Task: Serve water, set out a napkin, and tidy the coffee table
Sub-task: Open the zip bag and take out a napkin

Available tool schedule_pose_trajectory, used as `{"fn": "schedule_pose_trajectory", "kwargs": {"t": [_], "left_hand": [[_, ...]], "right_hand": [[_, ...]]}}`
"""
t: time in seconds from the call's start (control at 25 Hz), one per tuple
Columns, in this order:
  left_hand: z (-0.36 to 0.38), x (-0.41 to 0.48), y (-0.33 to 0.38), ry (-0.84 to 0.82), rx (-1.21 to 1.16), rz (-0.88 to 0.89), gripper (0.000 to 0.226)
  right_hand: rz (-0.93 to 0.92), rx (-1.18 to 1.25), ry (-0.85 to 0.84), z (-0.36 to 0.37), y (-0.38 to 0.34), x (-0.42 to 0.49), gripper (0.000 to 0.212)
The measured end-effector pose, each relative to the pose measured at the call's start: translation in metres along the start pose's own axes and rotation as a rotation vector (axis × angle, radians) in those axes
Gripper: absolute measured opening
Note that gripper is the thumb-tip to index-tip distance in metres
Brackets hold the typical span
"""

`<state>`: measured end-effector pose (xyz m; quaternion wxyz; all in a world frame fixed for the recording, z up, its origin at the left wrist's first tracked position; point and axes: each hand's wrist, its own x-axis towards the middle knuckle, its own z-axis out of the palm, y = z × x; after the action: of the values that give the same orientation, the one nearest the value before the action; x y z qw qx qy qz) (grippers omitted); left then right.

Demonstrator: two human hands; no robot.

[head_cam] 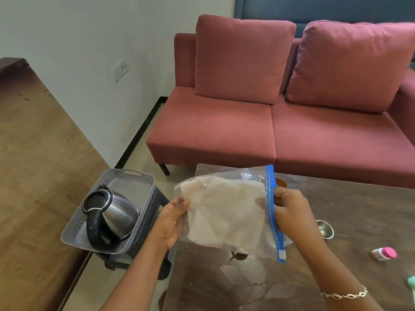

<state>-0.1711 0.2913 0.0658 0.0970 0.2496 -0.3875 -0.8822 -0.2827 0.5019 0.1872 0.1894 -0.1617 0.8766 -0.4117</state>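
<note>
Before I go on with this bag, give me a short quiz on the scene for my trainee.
1. True or false: the steel kettle sits on the sofa.
2. The right hand pinches the zip-lock bag at: A, its blue zip strip; B, its bottom fold; C, a loose corner on the floor.
3. What does the bag hold?

Key: 1, false: it sits in the grey basket. 2, A. 3, folded white napkins.
</note>
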Motion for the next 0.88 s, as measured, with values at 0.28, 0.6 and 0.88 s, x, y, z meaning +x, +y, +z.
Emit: {"fn": "schedule_pose_trajectory", "kwargs": {"t": [0.28, 0.6, 0.88], "left_hand": [[0.004, 0.002, -0.013, 0.021, -0.111, -0.049, 0.075], [-0.006, 0.004, -0.013, 0.061, -0.194, -0.038, 0.065], [-0.013, -0.003, -0.011, 0.093, -0.201, -0.075, 0.035]], "right_hand": [[-0.221, -0.126, 0.2, -0.006, -0.004, 0.003, 0.026], [-0.335, 0.04, 0.466, -0.037, -0.013, 0.01, 0.009], [-0.32, 0.003, 0.655, -0.085, -0.008, 0.026, 0.023]]}}
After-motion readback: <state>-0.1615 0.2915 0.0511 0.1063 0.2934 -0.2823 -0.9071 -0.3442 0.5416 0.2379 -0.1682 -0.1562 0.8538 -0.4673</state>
